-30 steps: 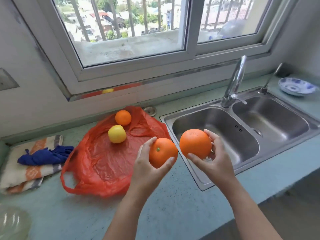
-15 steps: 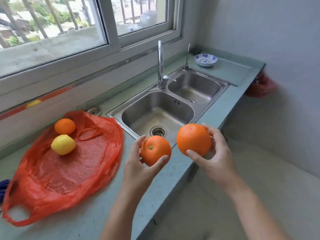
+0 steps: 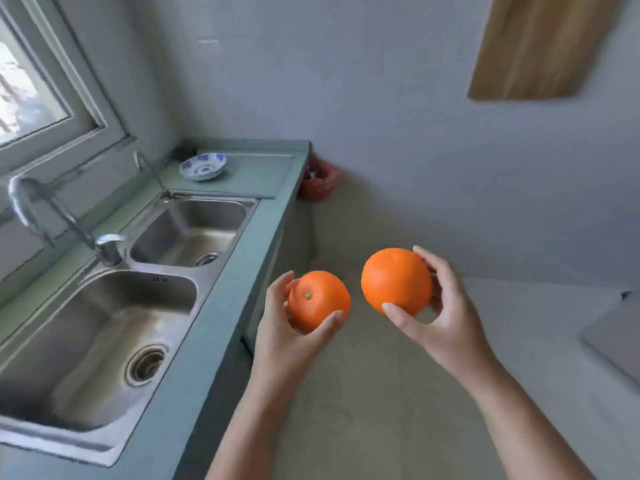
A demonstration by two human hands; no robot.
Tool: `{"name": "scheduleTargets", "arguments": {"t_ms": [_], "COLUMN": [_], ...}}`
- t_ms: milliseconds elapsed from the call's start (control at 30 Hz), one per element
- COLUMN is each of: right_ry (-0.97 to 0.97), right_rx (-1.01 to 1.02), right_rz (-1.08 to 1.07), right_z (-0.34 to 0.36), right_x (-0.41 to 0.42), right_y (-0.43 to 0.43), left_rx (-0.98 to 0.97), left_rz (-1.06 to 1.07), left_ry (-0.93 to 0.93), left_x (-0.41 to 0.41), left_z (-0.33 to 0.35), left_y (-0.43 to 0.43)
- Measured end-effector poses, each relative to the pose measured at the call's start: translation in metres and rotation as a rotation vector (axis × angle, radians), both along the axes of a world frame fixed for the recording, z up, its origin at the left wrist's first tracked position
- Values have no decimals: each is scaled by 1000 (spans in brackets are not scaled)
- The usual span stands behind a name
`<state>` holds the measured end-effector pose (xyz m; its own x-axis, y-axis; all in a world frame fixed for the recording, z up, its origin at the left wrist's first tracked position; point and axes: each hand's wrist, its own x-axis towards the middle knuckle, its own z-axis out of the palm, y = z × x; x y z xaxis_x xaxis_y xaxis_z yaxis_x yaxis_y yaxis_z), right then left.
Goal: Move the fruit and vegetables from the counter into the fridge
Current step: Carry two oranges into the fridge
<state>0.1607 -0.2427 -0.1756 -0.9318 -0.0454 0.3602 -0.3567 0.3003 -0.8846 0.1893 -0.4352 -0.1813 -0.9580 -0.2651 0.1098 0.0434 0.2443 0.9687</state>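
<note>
My left hand [image 3: 280, 337] grips a smaller orange [image 3: 317, 299] with a green stem mark facing me. My right hand [image 3: 446, 313] holds a larger orange [image 3: 394, 280] between thumb and fingers. Both fruits hang in the air over the floor, just off the front edge of the green counter [image 3: 242, 258]. No fridge shows in this view. The red bag with the other fruit is out of frame.
A steel double sink [image 3: 114, 306] with a tap [image 3: 69, 220] fills the counter at left. A blue-and-white bowl [image 3: 203, 166] sits at the counter's far end. A red object [image 3: 320, 181] lies on the floor in the corner. A grey slab edge [image 3: 616, 337] juts in at right.
The view has swung right, away from the window and the red bag, toward the wall corner and floor. Both hands keep the same hold on their oranges.
</note>
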Motion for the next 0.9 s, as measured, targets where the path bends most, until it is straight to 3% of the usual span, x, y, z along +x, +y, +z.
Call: {"name": "scheduleTargets", "arguments": {"t_ms": [333, 667, 900], "right_ry": [29, -47, -63], "right_rx": [-96, -148, -132], "right_rz": [-451, -762, -912], "right_z": [-3, -26, -24], "right_x": [-37, -58, -140], "right_y": [203, 306, 367], "left_rx": [-30, -68, -99], "left_rz": [-448, -732, -893], "left_ry": [33, 40, 103], "left_x": [-113, -198, -311], "left_z": [8, -10, -10], "left_y": [211, 337, 418]}}
